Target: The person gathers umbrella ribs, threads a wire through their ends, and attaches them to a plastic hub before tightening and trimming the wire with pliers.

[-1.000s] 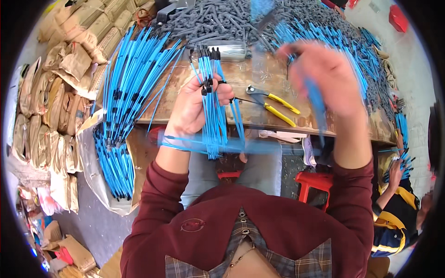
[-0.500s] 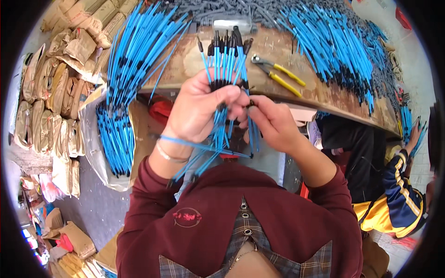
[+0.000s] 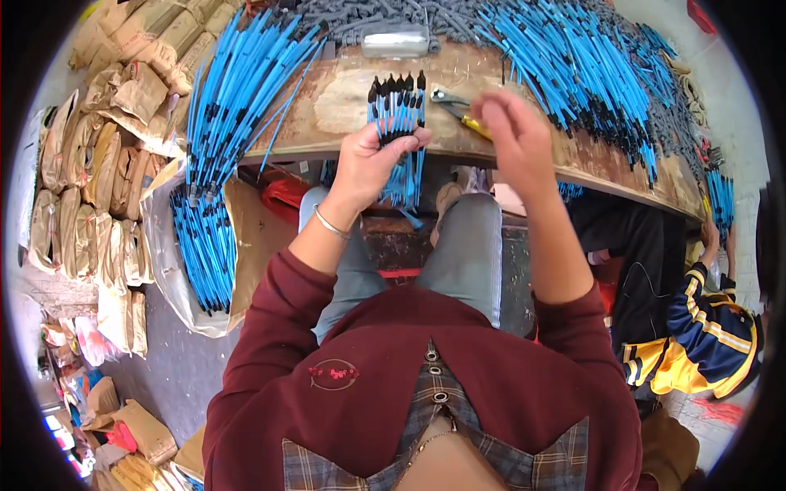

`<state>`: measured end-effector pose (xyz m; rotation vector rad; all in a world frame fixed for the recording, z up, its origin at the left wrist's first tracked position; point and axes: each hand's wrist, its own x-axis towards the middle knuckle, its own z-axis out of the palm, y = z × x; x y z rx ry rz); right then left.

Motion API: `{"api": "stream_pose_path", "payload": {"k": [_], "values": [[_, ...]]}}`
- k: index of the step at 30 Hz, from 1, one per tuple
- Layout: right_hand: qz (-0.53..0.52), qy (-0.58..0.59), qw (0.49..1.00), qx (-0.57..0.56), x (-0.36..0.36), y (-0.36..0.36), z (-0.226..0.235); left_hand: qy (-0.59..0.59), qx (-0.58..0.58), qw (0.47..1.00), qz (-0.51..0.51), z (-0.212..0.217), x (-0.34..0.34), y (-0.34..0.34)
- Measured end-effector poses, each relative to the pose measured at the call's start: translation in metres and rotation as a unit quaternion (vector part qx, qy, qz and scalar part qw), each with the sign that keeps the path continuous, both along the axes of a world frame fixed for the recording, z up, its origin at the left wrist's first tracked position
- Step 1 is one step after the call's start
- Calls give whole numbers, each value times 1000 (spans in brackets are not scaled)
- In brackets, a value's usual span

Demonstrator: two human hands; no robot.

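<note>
My left hand [image 3: 368, 164] is closed around a bundle of thin blue rods with black tips [image 3: 399, 102], held upright at the table's front edge. Below my fingers the rods' lower ends hang over my lap. Off to the right, my right hand [image 3: 520, 143] is raised and smeared by motion, so its fingers' hold cannot be made out. It covers part of the end-cutting pliers [image 3: 473, 125] with yellow handles, whose metal head points left. Whether the hand touches them is unclear.
Heaps of similar blue rods lie on the wooden table [image 3: 344, 86] at left [image 3: 246, 90] and right [image 3: 573, 74]. Behind them spread grey parts [image 3: 352, 20] and a clear plastic packet [image 3: 395, 41]. A lined sack [image 3: 155, 237] holds more rods. A co-worker [image 3: 708, 327] is at far right.
My right hand has left the bundle and moved up and right over the pliers. My left hand still holds the rods, now more gathered; loose ones no longer lie across my wrist.
</note>
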<state>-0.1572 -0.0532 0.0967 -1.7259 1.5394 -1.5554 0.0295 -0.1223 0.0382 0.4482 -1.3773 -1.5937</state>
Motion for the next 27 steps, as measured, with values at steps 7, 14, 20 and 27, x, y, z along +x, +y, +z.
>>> {"api": "stream_pose_path", "payload": {"k": [7, 14, 20, 27], "values": [[153, 249, 944, -156, 59, -39, 35, -45, 15, 998, 31, 0, 7, 19], [221, 236, 944, -71, 69, -43, -4, -16, 209, 968, -136, -6, 30, 18], [-96, 334, 937, -25, -16, -64, -45, -16, 220, 974, -41, -9, 20, -17], [-153, 418, 896, 10, -24, -72, -55, -26, 245, 968, -52, -3, 21, -21]]}}
